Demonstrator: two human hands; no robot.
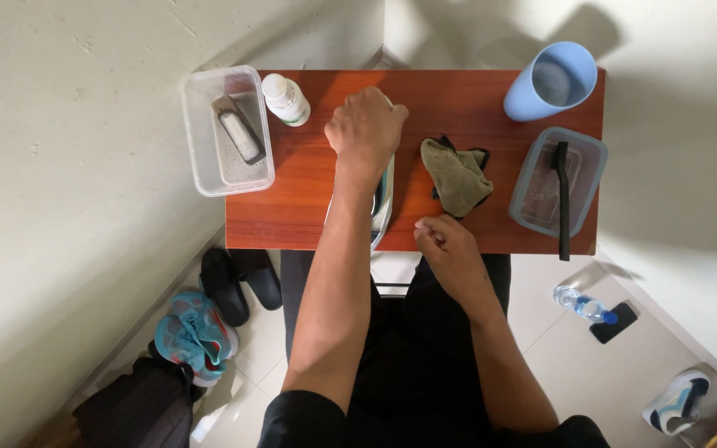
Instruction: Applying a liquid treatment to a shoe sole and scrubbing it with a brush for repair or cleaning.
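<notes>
Shoe (382, 203), mid-table (309, 199) near front edge, largely hidden beneath left hand (365, 129), fingers curled over its far end. Right hand (448, 249) at front edge, fingertips apparently pinched together. Olive cloth (456, 176) beside.

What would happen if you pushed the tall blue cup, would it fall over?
The blue cup looks tall and narrow, so a push near its rim would probably tip it. It seems to be plastic, likely light and unlikely to break. It stands at the table corner, so it might roll off once down.
</notes>
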